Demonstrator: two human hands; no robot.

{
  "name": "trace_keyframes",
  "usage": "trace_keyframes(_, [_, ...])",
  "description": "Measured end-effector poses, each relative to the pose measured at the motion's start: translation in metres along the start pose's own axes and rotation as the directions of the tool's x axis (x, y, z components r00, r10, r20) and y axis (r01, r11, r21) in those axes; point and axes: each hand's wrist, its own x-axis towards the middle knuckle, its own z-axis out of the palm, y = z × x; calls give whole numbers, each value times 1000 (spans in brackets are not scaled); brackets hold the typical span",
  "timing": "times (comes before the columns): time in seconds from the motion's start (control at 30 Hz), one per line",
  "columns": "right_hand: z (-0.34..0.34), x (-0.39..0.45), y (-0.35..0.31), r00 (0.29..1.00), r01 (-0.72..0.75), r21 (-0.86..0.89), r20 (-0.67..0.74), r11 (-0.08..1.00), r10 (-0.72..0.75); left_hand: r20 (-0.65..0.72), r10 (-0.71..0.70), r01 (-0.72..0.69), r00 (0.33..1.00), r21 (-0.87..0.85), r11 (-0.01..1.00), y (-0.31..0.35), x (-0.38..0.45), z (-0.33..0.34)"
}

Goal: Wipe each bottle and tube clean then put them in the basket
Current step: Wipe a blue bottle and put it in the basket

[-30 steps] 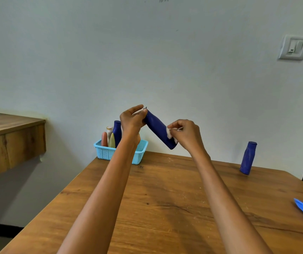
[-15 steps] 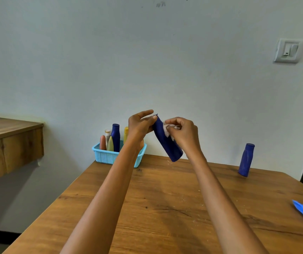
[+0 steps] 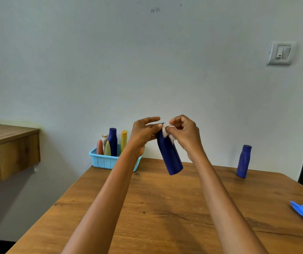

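Left of my left hand (image 3: 143, 133) I see the basket (image 3: 104, 161) at the bench's (image 3: 165, 208) far edge, holding five upright bottles and tubes. My left fingers (image 3: 151, 119) curl round the top of the blue bottle (image 3: 169, 154), held above the bench. My right fingers (image 3: 177, 123) pinch a white wipe (image 3: 165, 132) against its neck. Another blue bottle (image 3: 243, 161) stands well right.
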Motion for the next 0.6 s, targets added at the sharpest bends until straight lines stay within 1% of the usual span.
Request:
trace_keyframes(0.1, [-8,-1,1,975,-137,-31,172,990,140,-22,-8,8,1000,-1,1000,-2,0,-3])
trace_keyframes(0.13, [-10,-2,3,965,-179,-55,184,982,186,-20,-12,13,1000,5,1000,-3,0,-3])
trace_keyframes(0.17, [-11,-2,6,964,-200,-79,161,977,211,-16,-15,15,1000,12,1000,-4,-1,-3])
trace_keyframes(0.23, [-9,-1,10,980,-178,-106,73,978,186,1,-14,14,1000,26,1000,-6,-1,-1])
trace_keyframes(0.3, [-4,-1,8,995,-99,-64,22,993,101,14,-6,6,1000,22,1000,-5,-1,2])
trace_keyframes(0.37, [1,-1,2,1000,-29,-14,1,999,29,-1,6,-6,1000,-2,1000,-4,0,3])
trace_keyframes(0.43, [3,-1,-2,999,-27,0,17,1000,27,-28,17,-17,999,-18,1000,-3,0,1])
trace_keyframes(0.53, [-1,-1,4,976,-149,-8,160,989,148,-48,17,-18,999,-28,999,-3,1,-4])
trace_keyframes(0.6, [-4,-1,13,948,-237,-54,207,970,243,-46,8,-10,999,-34,999,-5,1,-6])
